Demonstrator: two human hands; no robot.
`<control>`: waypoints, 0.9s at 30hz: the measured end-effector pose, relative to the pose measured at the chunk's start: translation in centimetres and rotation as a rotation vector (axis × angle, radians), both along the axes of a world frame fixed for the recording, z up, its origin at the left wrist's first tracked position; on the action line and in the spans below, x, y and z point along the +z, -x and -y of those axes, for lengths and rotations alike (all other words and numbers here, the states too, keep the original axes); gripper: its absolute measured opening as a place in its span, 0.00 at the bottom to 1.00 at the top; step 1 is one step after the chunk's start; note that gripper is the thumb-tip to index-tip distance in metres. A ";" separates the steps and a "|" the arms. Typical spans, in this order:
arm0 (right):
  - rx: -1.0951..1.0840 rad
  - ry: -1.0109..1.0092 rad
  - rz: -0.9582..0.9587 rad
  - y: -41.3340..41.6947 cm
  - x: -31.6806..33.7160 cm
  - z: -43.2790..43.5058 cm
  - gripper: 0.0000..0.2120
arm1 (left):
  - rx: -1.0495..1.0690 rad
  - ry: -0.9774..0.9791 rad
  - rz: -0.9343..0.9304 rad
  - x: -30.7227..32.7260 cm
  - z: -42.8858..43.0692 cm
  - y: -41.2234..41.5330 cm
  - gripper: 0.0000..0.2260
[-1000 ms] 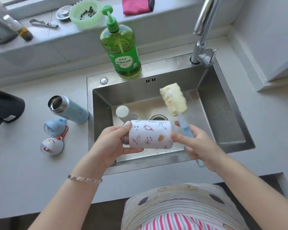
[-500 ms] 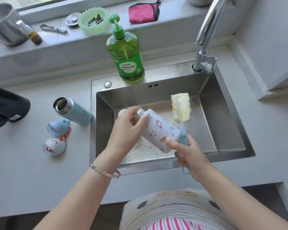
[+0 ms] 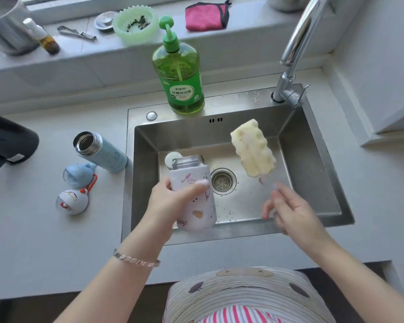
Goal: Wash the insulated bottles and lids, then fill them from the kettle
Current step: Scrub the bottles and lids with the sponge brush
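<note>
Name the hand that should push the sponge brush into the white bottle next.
Right. The right hand holds the sponge brush by its handle, sponge end raised over the sink; the left hand grips the white bottle, open mouth facing away.

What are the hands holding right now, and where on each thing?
Left hand grips the white bottle round its middle; right hand holds the sponge brush by its handle.
</note>
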State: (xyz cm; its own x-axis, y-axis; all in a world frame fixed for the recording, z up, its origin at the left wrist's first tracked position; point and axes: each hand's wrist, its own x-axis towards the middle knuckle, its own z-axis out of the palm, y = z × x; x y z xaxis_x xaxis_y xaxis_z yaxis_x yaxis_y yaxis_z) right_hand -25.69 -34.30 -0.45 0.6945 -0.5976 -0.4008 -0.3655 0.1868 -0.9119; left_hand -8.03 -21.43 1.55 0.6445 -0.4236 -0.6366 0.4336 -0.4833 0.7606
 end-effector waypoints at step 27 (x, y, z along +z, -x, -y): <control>0.364 0.923 -0.229 1.9 2.4 -0.4 0.16 | -0.494 -0.408 0.599 2.1 -0.4 0.3 0.21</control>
State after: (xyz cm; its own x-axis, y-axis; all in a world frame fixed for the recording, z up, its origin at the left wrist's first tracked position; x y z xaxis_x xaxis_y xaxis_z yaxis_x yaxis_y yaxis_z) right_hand -27.59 -33.93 1.96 0.8605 -0.5081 -0.0365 -0.4434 -0.7118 -0.5447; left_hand -8.32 -21.02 3.67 0.7221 -0.5553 -0.4125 -0.3140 -0.7945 0.5198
